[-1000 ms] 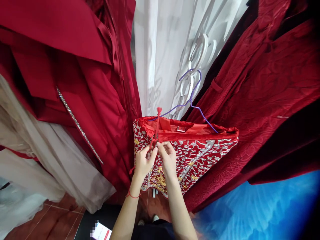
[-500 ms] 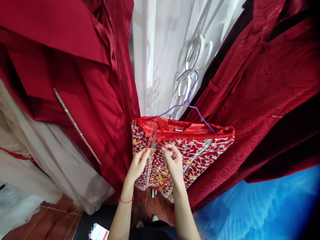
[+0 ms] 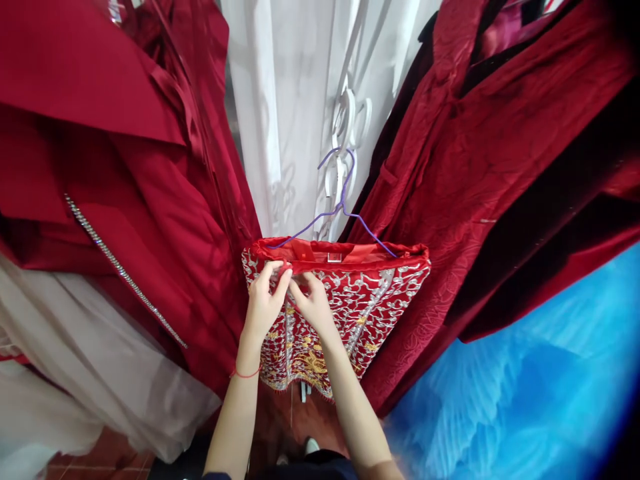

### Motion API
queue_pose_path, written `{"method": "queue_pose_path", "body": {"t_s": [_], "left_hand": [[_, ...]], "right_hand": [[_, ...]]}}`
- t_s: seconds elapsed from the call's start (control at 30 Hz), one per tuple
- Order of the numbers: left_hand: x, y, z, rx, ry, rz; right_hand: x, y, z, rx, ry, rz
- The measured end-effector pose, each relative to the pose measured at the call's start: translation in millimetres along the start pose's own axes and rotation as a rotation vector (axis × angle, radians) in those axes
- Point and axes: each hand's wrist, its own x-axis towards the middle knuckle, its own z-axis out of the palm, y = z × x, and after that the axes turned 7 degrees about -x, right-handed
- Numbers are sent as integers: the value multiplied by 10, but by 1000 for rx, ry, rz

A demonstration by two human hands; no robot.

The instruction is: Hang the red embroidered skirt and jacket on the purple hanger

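Observation:
A red skirt (image 3: 380, 293) with silver and gold embroidery hangs from a purple wire hanger (image 3: 340, 207), whose hook sits on a white metal grille (image 3: 350, 113). My left hand (image 3: 263, 303) pinches the skirt's red waistband near its left end. Close beside it, my right hand (image 3: 313, 303) also has its fingers pinched at the waistband. A thin red cord runs between the fingers; I cannot tell which hand grips it. A red string bracelet (image 3: 245, 373) circles my left wrist.
Dark red satin garments (image 3: 150, 200) with a rhinestone strip (image 3: 120, 270) hang on the left, over pale tulle (image 3: 75, 360). Red velvet robes (image 3: 500, 167) hang on the right. A white curtain (image 3: 285, 100) is behind. Blue fabric (image 3: 525, 400) lies lower right, red floor tiles (image 3: 120, 460) lower left.
Both hands have moved up from the embroidered front to the waistband. The red cord that stood up a second ago is down at the waistband. The view has shifted right.

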Motion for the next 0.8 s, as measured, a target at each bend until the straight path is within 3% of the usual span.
{"method": "queue_pose_path", "body": {"t_s": [0.23,0.43,0.63,0.8], "left_hand": [[224,-13,93,-101,33,70],[338,-84,142,62,187,280],[423,-191,70,69,173,339],[496,-269,43,112,200,375]], "right_hand": [[252,-100,-121,-15,-19,-41],[366,-127,-275,-127,5,-17],[476,-218,-499,-264,-88,-79],[511,-194,-614,-446,0,-124]]}}
